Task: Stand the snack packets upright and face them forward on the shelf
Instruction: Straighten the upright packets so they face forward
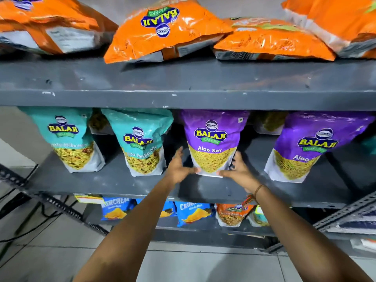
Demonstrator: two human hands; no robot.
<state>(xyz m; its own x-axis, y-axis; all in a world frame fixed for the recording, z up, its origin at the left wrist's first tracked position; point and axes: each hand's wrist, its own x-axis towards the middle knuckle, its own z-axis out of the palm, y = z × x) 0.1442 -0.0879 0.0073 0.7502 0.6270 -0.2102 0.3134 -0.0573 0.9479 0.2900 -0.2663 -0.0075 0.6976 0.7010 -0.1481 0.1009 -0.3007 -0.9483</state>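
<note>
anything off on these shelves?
Yes. The orange packets on the top shelf lie flat, one logo upside down, not upright. The teal and purple packets on the middle shelf stand facing forward.

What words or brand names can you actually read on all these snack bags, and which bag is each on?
"BALAJI WAFERS", "Aloo Sev": purple packet between both hands.
"BALAJI", "Aloo": right purple packet, rest cut off.
"BALAJI": two teal packets; flavour line blurred.
"BALAJI WAFERS", upside down: orange packet lying flat on top shelf.
"KURCHEM": blue packet, partly hidden.
Back-panel print, barcodes, yellow tag: unreadable.
</note>
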